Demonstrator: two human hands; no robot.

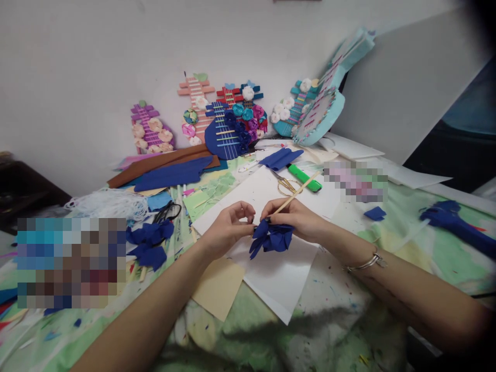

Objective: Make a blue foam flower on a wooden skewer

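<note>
Two hands (258, 221) hold one blue paper flower (277, 238).

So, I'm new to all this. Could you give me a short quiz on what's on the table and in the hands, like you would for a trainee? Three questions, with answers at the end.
1. True or false: the right hand holds the stick.
2. What colour is the cutter beside the gold scissors?
A. Red
B. Green
C. White
3. Fill in the missing word: the bracelet is on the person's ____ arm.

Key: 1. True; 2. B; 3. right
</note>
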